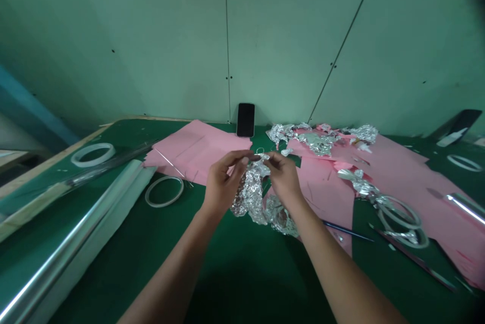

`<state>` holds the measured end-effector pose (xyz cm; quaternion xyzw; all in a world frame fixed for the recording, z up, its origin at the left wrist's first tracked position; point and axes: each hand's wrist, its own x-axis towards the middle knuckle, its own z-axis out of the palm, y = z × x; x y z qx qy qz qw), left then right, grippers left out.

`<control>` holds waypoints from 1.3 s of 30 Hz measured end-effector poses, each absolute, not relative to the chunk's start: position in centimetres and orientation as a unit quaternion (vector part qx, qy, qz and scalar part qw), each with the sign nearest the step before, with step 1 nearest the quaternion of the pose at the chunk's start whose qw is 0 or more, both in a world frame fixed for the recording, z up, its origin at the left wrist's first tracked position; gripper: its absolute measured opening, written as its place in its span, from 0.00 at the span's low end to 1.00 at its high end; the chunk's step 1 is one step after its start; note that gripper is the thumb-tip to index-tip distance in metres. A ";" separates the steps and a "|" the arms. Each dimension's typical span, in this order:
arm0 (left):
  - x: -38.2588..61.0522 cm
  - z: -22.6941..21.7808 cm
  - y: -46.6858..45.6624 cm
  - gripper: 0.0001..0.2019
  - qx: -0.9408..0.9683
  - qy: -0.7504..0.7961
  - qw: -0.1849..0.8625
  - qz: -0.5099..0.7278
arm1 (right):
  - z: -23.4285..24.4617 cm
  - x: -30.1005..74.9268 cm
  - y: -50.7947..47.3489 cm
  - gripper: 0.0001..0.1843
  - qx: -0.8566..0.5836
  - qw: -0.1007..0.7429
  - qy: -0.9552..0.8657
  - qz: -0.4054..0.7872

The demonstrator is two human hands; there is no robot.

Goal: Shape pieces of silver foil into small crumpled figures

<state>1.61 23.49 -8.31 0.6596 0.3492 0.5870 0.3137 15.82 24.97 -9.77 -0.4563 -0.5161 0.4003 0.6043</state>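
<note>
Fingertips of the left hand (226, 178) and right hand (284, 177) pinch the top of the crumpled foil (252, 195) between them; light, even pressure should avoid tears. Green table (235, 268) gives room towards the body; pink paper (185, 152) lies beyond, a dark pen (350, 231) beside the right forearm.

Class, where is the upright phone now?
In the head view, the phone stands near centre at the back of the table, before the wall, by pink paper.
</note>
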 end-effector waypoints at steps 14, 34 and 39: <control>1.2 -8.4 23.9 0.13 0.540 0.364 0.574 0.495 | -9.1 15.7 24.3 0.03 -0.403 0.626 -0.590 0.313; 1.5 -9.0 24.4 0.12 0.475 0.389 0.511 0.602 | -8.3 14.3 22.9 0.10 -0.518 0.586 -0.548 0.296; 1.6 -9.1 24.2 0.11 0.511 0.388 0.496 0.586 | -8.5 14.6 23.4 0.11 -0.513 0.578 -0.475 0.422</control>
